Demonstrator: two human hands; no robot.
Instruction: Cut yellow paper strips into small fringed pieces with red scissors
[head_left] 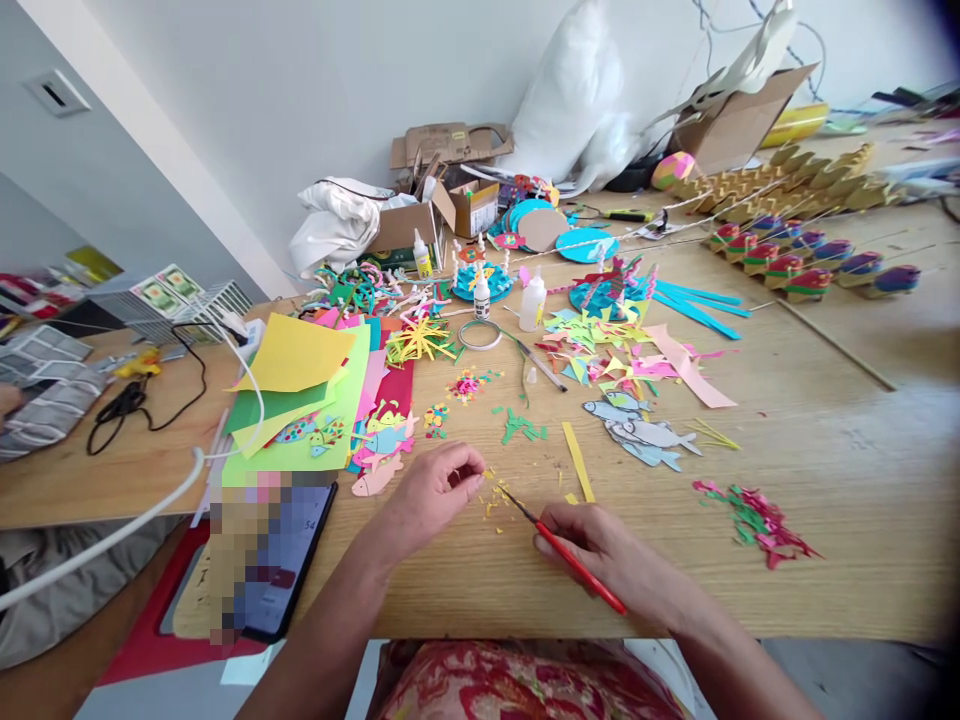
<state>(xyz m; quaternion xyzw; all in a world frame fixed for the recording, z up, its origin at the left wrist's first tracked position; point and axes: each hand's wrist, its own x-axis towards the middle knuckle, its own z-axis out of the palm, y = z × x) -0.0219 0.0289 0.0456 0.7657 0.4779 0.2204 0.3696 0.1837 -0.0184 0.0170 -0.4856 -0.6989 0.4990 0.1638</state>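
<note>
Right hand [592,540] holding red tool [574,561], yellow scraps [495,500]

A yellow paper strip [576,460] lies on the wooden worktop [862,500]. Just nearer the wearer than the strip, the right hand [604,545] grips a red-handled tool [581,567], its dark tip pointing left. Left of the strip, the left hand [439,492] curls, thumb near forefinger, beside yellow snippets [491,508]. Grey-blue paper fish [651,433] lie right of the strip, green snippets [520,427] to its left, a white bottle [532,303] beyond it.
</note>
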